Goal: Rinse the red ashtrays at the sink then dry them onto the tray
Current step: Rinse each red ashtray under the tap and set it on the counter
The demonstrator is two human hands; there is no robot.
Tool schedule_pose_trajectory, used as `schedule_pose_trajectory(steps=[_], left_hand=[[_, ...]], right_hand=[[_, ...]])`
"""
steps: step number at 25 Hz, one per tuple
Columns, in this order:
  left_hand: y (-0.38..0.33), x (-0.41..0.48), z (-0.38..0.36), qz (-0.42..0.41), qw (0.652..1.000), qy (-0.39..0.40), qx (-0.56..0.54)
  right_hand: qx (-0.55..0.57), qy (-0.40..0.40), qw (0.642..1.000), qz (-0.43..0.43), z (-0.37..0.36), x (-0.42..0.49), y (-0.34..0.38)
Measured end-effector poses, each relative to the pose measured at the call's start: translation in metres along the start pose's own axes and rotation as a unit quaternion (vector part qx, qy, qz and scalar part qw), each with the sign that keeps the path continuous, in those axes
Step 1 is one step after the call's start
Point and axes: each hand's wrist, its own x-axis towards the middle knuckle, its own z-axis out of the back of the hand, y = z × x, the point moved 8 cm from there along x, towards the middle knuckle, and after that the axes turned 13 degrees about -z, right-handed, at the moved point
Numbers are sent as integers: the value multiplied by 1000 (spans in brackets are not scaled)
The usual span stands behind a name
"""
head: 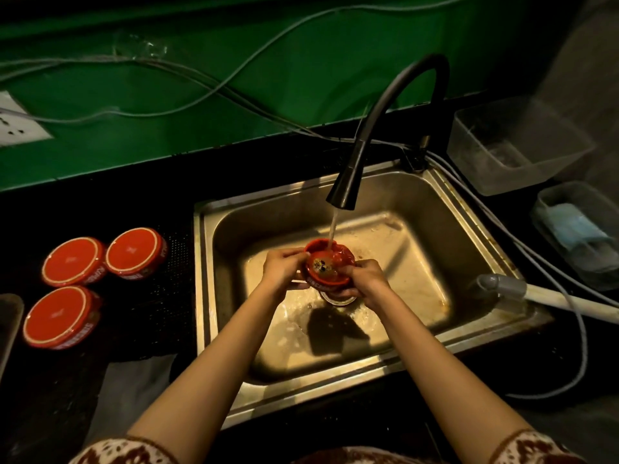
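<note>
A red ashtray (330, 266) sits at the centre of the frame, held over the middle of a steel sink (204, 262). It is tilted with its open bowl facing up and toward the camera, probably so the thin water stream (333, 229) from the black curved faucet (343, 192) lands inside and runs out over the rim. The left hand (283, 267) grips the ashtray's left edge with curled fingers. The right hand (365, 279) grips the lower right edge, thumb over the rim. Holding it by both sides likely steadies the wet dish directly above the drain (338, 298).

A gold and dark emblem shows in the bowl, but its design is too blurred to make out. White lettering circles the outer wall and cannot be read.

At the left of the frame, three more red ashtrays (73, 261) lie upside down on the dark counter, close together. They carry the same unreadable white lettering on their sides. Whether they are rinsed or still waiting cannot be told.

At the far left edge, a grey shape (8, 329) may be the tray. Clear plastic boxes (502, 145) stand at the upper right.
</note>
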Motion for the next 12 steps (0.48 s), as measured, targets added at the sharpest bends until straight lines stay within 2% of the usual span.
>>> schedule_pose_trajectory(steps=[2,4,7,10,12], left_hand=[[10,0,9,36,999,-14,-39],[24,-4,12,105,988,-9,-112],[44,-14,3,226,930,27,-287],[49,-15,0,251,905,50,-340],[50,-13,-1,253,897,61,-358]], right_hand=[[-11,-6,1000,21,-9,-2,6],[-37,-11,998,49,-14,-6,15],[-82,-13,991,103,-22,-8,24],[-56,-1,987,153,-25,-14,30],[-33,10,988,151,-21,-16,33]])
